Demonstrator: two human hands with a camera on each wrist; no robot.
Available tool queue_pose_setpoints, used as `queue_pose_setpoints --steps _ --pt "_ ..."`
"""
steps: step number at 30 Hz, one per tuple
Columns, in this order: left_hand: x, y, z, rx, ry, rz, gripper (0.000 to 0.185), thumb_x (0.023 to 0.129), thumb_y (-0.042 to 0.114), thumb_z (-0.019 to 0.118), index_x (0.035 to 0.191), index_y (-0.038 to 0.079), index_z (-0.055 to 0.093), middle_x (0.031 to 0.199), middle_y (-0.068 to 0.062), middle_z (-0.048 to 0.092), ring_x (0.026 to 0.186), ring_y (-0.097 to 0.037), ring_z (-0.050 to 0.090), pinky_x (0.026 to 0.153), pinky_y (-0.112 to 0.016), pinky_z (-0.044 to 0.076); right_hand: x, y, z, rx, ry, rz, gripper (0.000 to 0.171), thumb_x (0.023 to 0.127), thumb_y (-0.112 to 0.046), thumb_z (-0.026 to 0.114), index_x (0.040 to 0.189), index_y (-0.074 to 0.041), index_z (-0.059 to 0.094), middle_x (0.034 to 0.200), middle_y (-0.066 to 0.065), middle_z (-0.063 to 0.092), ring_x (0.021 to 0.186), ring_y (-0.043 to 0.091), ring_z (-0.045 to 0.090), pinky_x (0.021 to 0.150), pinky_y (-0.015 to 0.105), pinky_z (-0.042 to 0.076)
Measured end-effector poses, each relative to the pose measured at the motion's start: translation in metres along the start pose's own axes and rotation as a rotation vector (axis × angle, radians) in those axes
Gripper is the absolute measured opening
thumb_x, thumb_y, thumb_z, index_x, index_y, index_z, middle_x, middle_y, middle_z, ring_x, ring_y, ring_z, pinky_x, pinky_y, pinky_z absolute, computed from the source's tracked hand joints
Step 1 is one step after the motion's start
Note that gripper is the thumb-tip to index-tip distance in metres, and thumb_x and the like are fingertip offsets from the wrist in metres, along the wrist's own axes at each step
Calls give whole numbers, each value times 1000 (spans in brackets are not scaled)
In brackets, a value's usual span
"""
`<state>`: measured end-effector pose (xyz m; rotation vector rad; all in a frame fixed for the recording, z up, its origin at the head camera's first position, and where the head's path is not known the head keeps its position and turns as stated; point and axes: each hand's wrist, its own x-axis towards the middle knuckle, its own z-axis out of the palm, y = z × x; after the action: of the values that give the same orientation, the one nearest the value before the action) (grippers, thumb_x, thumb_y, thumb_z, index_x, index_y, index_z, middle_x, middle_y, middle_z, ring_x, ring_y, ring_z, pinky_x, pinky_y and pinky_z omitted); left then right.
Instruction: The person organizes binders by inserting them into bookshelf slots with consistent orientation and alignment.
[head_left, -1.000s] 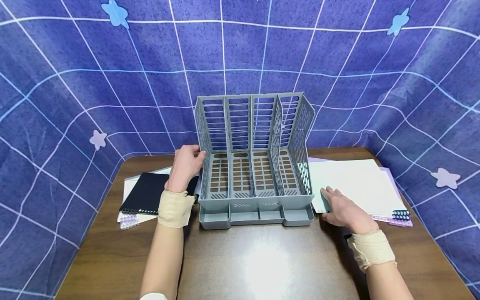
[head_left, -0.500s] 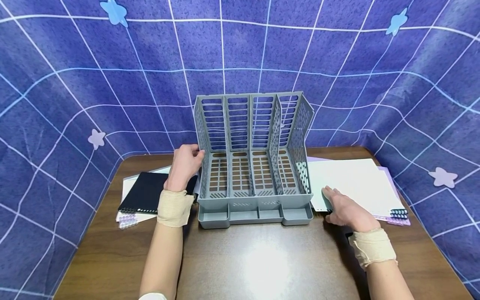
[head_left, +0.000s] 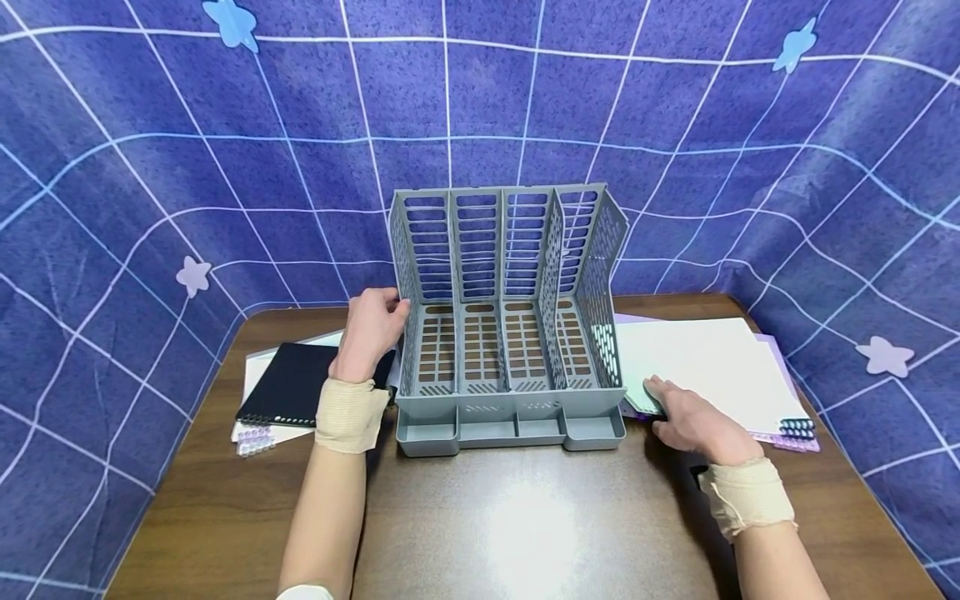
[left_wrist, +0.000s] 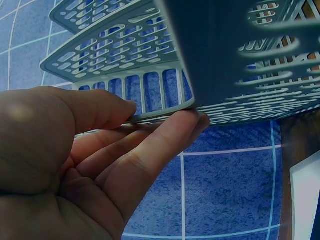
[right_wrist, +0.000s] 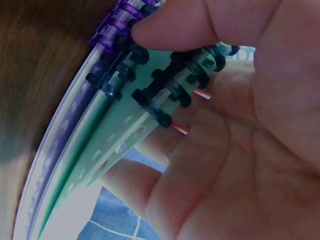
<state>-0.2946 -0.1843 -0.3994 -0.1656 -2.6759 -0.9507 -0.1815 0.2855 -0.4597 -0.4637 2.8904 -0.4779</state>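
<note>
A grey slotted file organizer [head_left: 510, 408] stands mid-table, with upright dividers and small front trays. My left hand [head_left: 372, 329] pinches the edge of its left side panel; in the left wrist view the thumb [left_wrist: 107, 107] and fingers [left_wrist: 165, 137] lie on opposite faces of that edge. My right hand [head_left: 693, 421] is at the near left corner of the right-hand notebook pile. It grips a mint-green ring-bound notebook [right_wrist: 97, 155] by its dark rings [right_wrist: 172, 85], thumb on one side and fingers on the other. Below this notebook are other ring-bound ones, one with purple rings [right_wrist: 117, 25].
White sheets or covers [head_left: 712, 358] top the right pile, with lilac edges beneath. On the left, a black ring-bound notebook [head_left: 292, 387] lies over lighter notebooks with clear and lilac rings. A blue star-patterned cloth [head_left: 480, 108] hangs behind and beside the brown table [head_left: 450, 525].
The near left corner of the right pile has shifted: more mint green and purple rings now show beside my right fingers. My left hand and the organizer stay put.
</note>
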Motion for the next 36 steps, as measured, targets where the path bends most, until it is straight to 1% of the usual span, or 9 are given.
queue_pose_setpoints --steps 4,5,8,11,17,20,25,32,36 --pt "1 0 1 0 -2 8 30 100 15 62 71 9 61 63 -1 63 55 -21 53 54 -34 43 -1 1 -3 22 3 12 58 81 -2 69 137 8 54 132 33 59 114 46 62 100 62 47" --pt "1 0 1 1 -3 8 30 100 15 62 71 9 61 63 -1 63 55 -21 53 54 -34 43 -1 1 -3 27 4 14 54 82 -1 68 134 6 57 124 30 63 106 42 64 94 60 49" --pt "0 1 0 0 -1 8 29 100 15 62 71 9 61 63 -1 63 56 -21 53 55 -35 43 0 1 -5 26 11 22 44 83 0 65 126 1 60 101 20 64 88 32 59 79 51 50" --pt "0 1 0 3 3 6 29 99 15 61 71 9 61 63 -1 62 57 -22 53 56 -35 42 2 1 -7 13 41 24 37 82 1 64 119 -2 63 86 12 57 77 28 52 69 44 44" --pt "-1 0 0 1 7 9 28 99 16 60 73 9 64 63 -1 63 58 -22 54 56 -34 42 1 4 -11 -14 135 24 29 80 2 63 106 -8 67 74 7 52 67 25 47 60 40 40" --pt "-1 0 0 0 13 10 28 99 16 60 72 9 63 63 -1 64 58 -22 54 56 -34 43 0 7 -15 -20 179 26 25 80 0 63 103 -8 69 72 6 52 65 25 48 59 41 41" --pt "-2 -1 0 -7 21 15 29 98 15 61 69 10 60 62 -1 63 57 -22 54 56 -34 42 -6 10 -24 -23 284 24 22 83 -1 61 103 -1 72 70 7 56 63 25 48 57 43 42" --pt "-1 -1 0 -7 22 13 29 98 16 61 69 10 60 61 -1 62 57 -22 53 55 -35 42 -16 10 -39 -37 510 6 28 82 3 58 106 -3 70 63 6 49 57 25 44 51 43 37" --pt "-1 -1 0 -4 20 15 30 98 16 61 68 11 59 59 0 59 56 -22 51 55 -35 41 -19 11 -44 -43 653 4 29 82 5 56 105 -5 70 64 12 51 57 32 47 54 53 38"
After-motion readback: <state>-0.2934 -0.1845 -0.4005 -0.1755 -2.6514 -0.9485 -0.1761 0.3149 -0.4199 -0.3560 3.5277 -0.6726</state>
